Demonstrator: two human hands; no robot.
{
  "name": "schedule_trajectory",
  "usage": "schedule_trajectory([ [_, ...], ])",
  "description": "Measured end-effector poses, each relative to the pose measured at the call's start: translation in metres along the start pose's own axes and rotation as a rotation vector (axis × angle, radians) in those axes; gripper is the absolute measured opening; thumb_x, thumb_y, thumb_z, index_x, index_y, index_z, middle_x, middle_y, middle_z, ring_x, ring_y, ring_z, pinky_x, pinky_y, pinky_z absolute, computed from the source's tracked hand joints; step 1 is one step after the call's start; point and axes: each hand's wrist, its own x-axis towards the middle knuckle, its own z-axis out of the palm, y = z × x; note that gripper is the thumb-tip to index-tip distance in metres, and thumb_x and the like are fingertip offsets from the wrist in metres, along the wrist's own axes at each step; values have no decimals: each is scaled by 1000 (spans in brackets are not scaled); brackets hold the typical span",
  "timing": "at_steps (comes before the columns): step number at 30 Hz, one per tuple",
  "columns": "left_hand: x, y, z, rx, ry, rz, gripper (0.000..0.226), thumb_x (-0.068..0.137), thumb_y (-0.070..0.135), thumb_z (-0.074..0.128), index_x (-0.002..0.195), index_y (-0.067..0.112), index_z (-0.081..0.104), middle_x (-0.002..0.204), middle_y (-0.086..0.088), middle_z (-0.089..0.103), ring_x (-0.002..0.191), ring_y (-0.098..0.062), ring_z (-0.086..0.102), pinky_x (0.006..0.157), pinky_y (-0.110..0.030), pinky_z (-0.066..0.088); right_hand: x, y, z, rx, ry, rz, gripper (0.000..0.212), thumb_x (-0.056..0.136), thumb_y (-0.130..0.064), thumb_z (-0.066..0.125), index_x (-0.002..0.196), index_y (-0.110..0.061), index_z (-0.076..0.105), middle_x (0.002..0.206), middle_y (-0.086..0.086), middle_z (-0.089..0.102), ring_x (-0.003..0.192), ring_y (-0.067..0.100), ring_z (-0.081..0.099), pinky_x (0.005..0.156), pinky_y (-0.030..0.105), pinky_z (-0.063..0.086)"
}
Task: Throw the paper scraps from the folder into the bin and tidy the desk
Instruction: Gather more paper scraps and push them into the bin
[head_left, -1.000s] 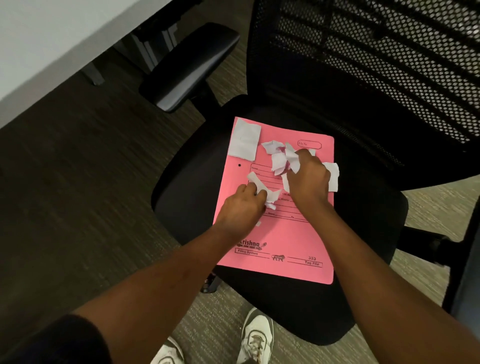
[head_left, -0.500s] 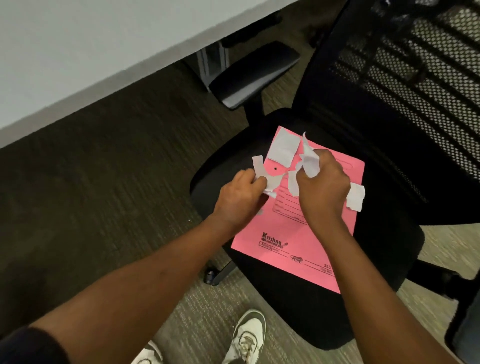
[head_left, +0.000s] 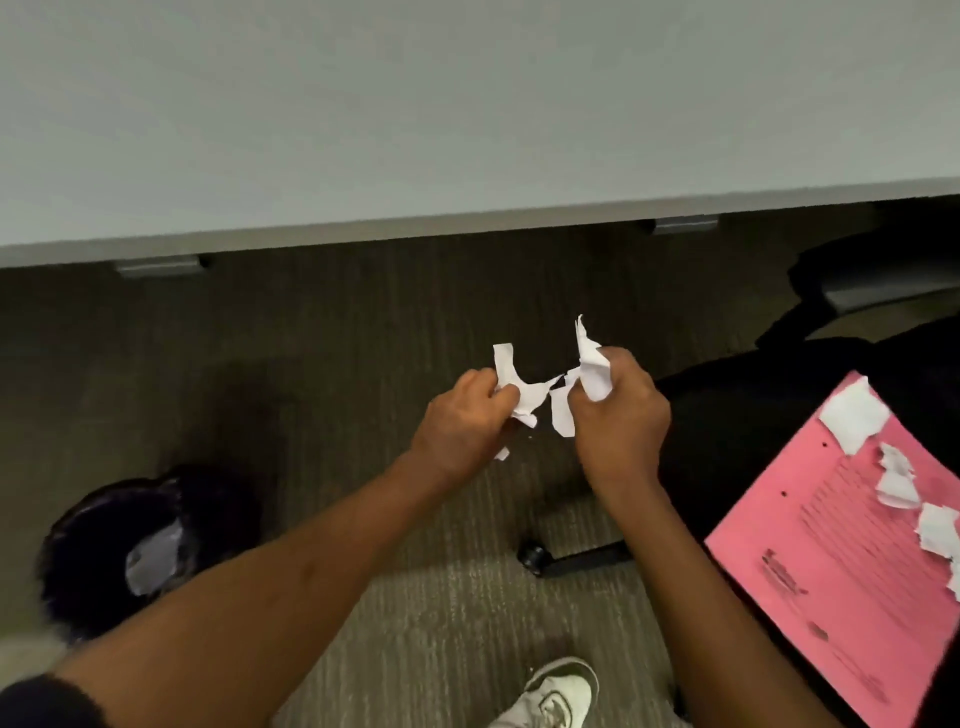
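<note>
Paper scraps (head_left: 524, 387) are gripped in both hands above the carpet, between the bin and the office chair; the left hand (head_left: 462, 421) is closed around a torn white strip, and the right hand (head_left: 618, 415) is closed around a crumpled bunch (head_left: 589, 371) just beside it, the two bunches almost touching. The bin (head_left: 119, 551), black with a dark liner and something pale at its bottom, stands on the floor to the left of the hands and nearer to the person, well apart from them; more scraps (head_left: 852, 421) lie on the pink folder (head_left: 831, 561), which rests on the chair seat (head_left: 727, 415), far to the right of the bin. The white desk (head_left: 467, 104) is beyond the bin. I judge the step in hand is to carry the first handful to the bin; the next move calls for bringing both hands left and down over the bin's opening before the fingers open, because light scraps can fall aside; after this the remaining scraps on the folder need a second trip.
</note>
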Motion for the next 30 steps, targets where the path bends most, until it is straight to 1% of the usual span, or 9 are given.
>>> schedule_trajectory([
  [2, -34, -48, -25, 30, 32, -64, 26, 81, 26, 51, 72, 2, 60, 67, -14, 53, 59, -31, 54, 33, -31, 40, -21, -38, 44, 16, -58, -36, 36, 76, -5, 65, 111, -12, 63, 99, 14, 68, 88, 31, 62, 76, 34, 46],
  [6, -119, -138, -70, 85, 18, -226, 22, 67, 13, 79, 71, 2, 61, 67, -14, 55, 59, -31, 56, 34, -32, 43, -72, -110, 135, 54, -179, -91, 35, 77, -5, 65, 110, -13, 64, 99, 12, 69, 89, 30, 63, 78, 36, 48],
  [8, -163, -179, -87, 83, -9, -315, 25, 65, 13, 81, 73, 2, 61, 69, -14, 55, 61, -32, 57, 35, -34, 44, -101, -139, 180, 64, -247, -117, 34, 77, -5, 65, 110, -13, 64, 99, 12, 69, 89, 29, 63, 79, 40, 50],
  [10, -208, -218, -101, 97, -12, -381, 20, 70, 17, 74, 75, 3, 61, 71, -14, 56, 64, -32, 57, 36, -35, 45, -133, -166, 224, 60, -316, -138, 35, 77, -5, 65, 111, -15, 64, 100, 11, 69, 89, 28, 63, 80, 41, 51],
  [20, -379, -349, -123, 137, -78, -620, 33, 57, 12, 82, 78, 5, 58, 73, -15, 55, 65, -33, 57, 39, -30, 39, -258, -234, 402, 15, -561, -234, 28, 75, -6, 63, 102, -12, 65, 93, 13, 69, 84, 32, 63, 72, 36, 49],
  [24, -420, -371, -108, 140, -158, -711, 31, 56, 7, 82, 78, 1, 62, 74, -19, 59, 63, -37, 59, 41, -35, 44, -295, -232, 453, -83, -641, -208, 18, 74, -5, 64, 92, -8, 64, 88, 18, 69, 81, 36, 63, 67, 34, 47],
  [26, -435, -381, -98, 129, -210, -785, 27, 69, 12, 73, 93, 2, 65, 84, -20, 61, 73, -38, 60, 51, -40, 48, -308, -224, 474, -125, -713, -160, 18, 73, -5, 66, 91, -7, 65, 89, 18, 70, 82, 35, 64, 66, 31, 45],
  [28, -445, -391, -84, 117, -306, -887, 33, 83, 23, 60, 114, 14, 62, 97, -16, 62, 85, -35, 60, 63, -37, 47, -315, -211, 495, -179, -779, -71, 27, 72, -9, 71, 99, -6, 67, 97, 19, 69, 89, 36, 64, 71, 32, 47],
  [30, -450, -400, -72, 70, -376, -983, 33, 85, 31, 57, 116, 20, 62, 100, -14, 64, 86, -32, 62, 63, -31, 41, -318, -197, 512, -203, -860, 99, 33, 74, -11, 73, 105, -4, 65, 104, 21, 67, 94, 36, 64, 78, 35, 53],
])
